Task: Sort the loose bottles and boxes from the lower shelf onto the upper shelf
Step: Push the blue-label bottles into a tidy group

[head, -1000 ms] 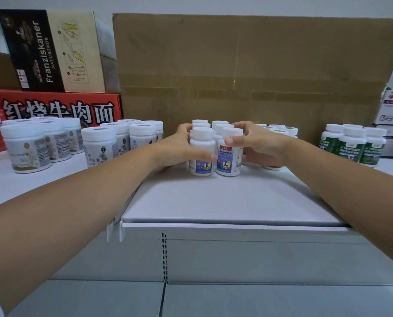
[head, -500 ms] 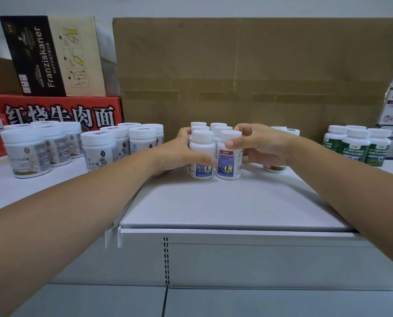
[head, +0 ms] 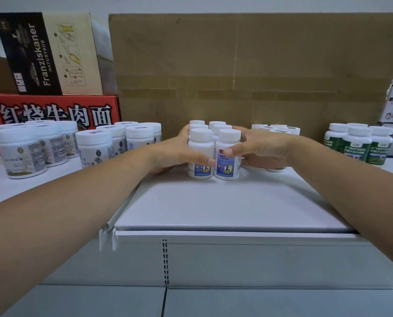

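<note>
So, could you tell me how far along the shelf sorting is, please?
Done: groups of white jars and green-labelled bottles stand on the upper shelf. In hand: the left hand and right hand clasp a cluster of blue-labelled bottles from both sides. Left: unclear; only a strip of the lower shelf shows.

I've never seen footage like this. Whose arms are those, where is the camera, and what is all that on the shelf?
No machine here: these are a person's bare arms, filmed by a camera worn on the head, looking forward and down. The left hand and right hand curl around a cluster of small blue-labelled bottles standing on the white shelf. Wider white jars stand to the left, green-labelled bottles to the right. Behind are a large cardboard box and a Franziskaner carton on a red box.
</note>
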`<state>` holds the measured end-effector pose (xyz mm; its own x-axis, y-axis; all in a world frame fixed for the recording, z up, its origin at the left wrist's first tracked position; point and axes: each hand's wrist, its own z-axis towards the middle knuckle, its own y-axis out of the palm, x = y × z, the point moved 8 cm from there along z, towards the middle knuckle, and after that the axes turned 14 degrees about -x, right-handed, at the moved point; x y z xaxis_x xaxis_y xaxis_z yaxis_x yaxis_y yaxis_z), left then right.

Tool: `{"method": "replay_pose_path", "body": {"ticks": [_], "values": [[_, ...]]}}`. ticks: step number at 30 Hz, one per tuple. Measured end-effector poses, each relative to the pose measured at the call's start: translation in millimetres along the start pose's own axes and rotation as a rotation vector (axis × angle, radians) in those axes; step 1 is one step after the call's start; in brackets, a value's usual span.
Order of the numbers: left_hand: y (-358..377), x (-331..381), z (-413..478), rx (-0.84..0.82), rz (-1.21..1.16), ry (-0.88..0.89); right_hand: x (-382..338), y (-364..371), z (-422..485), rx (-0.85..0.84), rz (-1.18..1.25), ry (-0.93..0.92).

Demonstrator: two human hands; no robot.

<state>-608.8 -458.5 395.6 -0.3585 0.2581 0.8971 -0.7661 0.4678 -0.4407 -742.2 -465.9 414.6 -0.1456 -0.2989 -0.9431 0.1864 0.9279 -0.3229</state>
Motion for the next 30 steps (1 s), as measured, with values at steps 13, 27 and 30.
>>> {"method": "replay_pose_path", "body": {"ticks": [13,27,30], "values": [[0.0,0.8,0.8,-0.041,-0.026,0.001,-1.6,10.0,4.4,-0.045,-0.086,-0.033],[-37.3,37.7,-23.6,0.574,-0.223,-0.039,-2.8,-15.0,1.5,0.237,-0.038,0.020],[-52.7,42.7,-17.2,0.656,-0.113,-0.159,-4.6,-13.9,2.1,0.215,-0.003,-0.003]]}}
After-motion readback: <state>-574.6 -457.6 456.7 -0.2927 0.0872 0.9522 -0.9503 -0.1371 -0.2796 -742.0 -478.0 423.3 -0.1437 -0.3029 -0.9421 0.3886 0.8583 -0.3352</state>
